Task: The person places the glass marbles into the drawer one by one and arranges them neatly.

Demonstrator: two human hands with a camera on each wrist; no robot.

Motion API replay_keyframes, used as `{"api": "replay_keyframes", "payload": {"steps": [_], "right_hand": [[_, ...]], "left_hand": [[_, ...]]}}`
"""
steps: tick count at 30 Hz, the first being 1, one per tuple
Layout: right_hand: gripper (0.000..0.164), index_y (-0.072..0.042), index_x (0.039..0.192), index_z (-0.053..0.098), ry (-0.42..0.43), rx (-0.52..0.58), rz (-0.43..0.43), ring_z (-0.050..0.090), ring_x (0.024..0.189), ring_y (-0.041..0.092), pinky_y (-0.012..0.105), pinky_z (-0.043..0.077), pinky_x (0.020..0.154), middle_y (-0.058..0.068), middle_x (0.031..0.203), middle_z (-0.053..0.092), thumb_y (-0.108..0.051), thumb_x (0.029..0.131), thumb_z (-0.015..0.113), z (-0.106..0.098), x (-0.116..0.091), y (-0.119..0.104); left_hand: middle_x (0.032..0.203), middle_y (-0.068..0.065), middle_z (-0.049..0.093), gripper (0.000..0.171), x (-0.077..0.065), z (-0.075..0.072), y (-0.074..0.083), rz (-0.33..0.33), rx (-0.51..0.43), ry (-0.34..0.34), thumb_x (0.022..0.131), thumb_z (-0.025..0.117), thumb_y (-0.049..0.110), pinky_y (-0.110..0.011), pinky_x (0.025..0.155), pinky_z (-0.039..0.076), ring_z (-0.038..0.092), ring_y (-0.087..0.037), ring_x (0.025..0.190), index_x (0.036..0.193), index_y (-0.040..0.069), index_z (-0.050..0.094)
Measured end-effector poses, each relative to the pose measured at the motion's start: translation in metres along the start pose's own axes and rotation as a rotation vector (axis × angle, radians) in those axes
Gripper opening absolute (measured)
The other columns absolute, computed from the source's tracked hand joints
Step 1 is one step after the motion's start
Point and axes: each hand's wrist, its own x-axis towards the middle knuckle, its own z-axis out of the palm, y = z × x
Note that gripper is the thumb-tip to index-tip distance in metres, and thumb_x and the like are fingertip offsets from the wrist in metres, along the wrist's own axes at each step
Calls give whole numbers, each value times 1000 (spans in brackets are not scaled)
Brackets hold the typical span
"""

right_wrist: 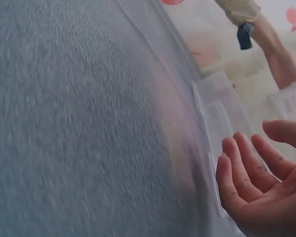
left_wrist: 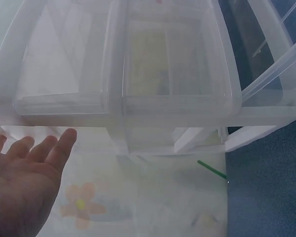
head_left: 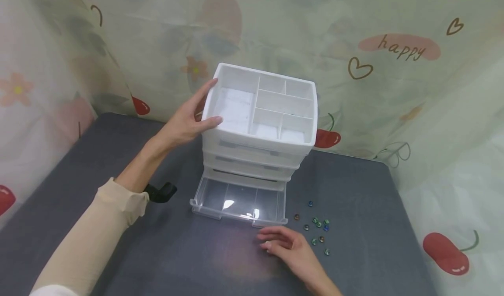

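A white plastic drawer unit (head_left: 260, 147) stands on the dark table with divided compartments in its top. At its upper left side my left hand (head_left: 187, 118) holds it, the thumb over the top rim. In the left wrist view, the fingers of that hand (left_wrist: 24, 182) lie by the unit's far edge. The clear bottom drawer (head_left: 240, 213) is pulled out at the front, and light glints on its floor. Just in front of its right corner, my right hand (head_left: 289, 248) hovers with loosely bent fingers and nothing in them; the right wrist view shows its palm (right_wrist: 271, 202).
Several small glass marbles (head_left: 318, 224), green, blue and brown, lie on the table (head_left: 362, 226) right of the drawer. A patterned curtain (head_left: 275, 24) hangs behind the unit and along both sides. A black camera mount (head_left: 161, 193) sticks out from my left wrist.
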Motion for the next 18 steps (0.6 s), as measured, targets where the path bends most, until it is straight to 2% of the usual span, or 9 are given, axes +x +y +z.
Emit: {"api": "replay_keyframes", "payload": {"steps": [8,18], "right_hand": [[36,3,125,61,62,-111,-42,68,104,31,28,52,87,23,119,67,-13,93,68,-19,-4,-1],[34,3,123,63,98,-195,-93,68,103,30,28,52,85,21,117,67,-12,94,68,-44,-9,-5]], "left_hand": [[161,-12,24,87,0,0,-1,-12,-7,7,92,66,1,-31,98,43,39,-27,136,160,23,17],[158,-14,29,84,1,0,-1,3,-1,-2,92,67,3,-26,93,45,45,-28,129,159,25,21]]}}
